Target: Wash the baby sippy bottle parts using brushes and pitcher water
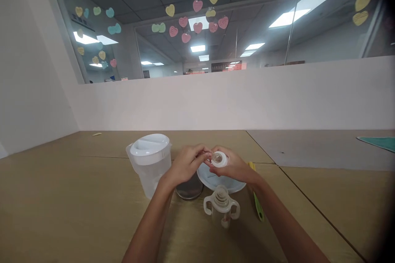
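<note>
My right hand is closed around a white screw ring with a clear teat in its middle. The fingers of my left hand pinch that clear teat from the left. Both hands hover over a pale blue bowl. Just in front of them stands a clear baby bottle with two white handles, its top uncovered. A metal tin sits under my left wrist, partly hidden.
A clear plastic jug with a white lid stands left of my hands. A yellow-green brush handle lies to the right of the bowl. A teal cloth lies at the far right of the wooden table. A white partition rises behind.
</note>
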Demonstrator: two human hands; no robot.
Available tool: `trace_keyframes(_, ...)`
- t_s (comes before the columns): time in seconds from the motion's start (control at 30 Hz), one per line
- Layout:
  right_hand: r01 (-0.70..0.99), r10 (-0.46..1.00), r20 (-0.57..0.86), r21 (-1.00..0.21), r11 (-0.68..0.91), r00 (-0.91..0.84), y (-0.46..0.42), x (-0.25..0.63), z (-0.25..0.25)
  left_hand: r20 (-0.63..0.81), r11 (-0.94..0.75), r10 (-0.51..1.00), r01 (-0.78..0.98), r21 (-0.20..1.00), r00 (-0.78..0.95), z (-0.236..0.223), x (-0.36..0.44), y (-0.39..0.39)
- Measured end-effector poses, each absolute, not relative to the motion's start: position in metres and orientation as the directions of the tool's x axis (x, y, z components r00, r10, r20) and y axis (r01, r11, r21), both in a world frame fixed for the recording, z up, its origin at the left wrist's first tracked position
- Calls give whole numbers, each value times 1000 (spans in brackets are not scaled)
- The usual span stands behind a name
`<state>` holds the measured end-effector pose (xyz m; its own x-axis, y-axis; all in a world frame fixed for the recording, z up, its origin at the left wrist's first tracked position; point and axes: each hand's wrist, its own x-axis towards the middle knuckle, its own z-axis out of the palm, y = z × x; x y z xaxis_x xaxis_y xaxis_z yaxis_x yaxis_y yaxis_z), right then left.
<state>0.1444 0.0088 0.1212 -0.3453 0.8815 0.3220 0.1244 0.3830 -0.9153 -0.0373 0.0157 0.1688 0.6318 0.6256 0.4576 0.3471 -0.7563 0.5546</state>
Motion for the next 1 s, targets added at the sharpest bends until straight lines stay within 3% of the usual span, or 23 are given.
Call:
trace_keyframes(0.1,141,878,318,-911,387,-357,5,146,127,467,-769,617,361,527,633,171,-37,12)
trace_keyframes(0.17,261,877,351,-859,441,-328,3,147,131,458,-774,628,440,455,630,172,-34,10)
trace_keyframes(0.3,645,861,442,-588,489,-251,-1,149,135,414,-738,657,649,184,630,168,-24,5)
trace_keyframes(0.43,836,879,422,-381,394,-222,-8,150,136,378,-701,658,713,-7,651,166,-15,0)
trace_keyframes(0.5,876,877,428,-311,368,-217,-11,149,137,359,-706,666,708,23,654,168,-16,-2)
trace_keyframes(0.67,938,861,482,-194,287,-164,-11,152,140,262,-724,689,620,304,676,172,-33,-3)
trace_keyframes(0.73,932,877,457,-230,281,-151,-11,157,142,126,-682,711,635,363,691,168,-40,-1)
trace_keyframes(0.83,874,898,402,-355,333,-179,-14,167,145,-88,-650,693,672,356,716,156,-41,6)
trace_keyframes(1.0,776,917,252,-490,396,-309,-26,176,151,-212,-690,603,636,345,769,138,-28,19)
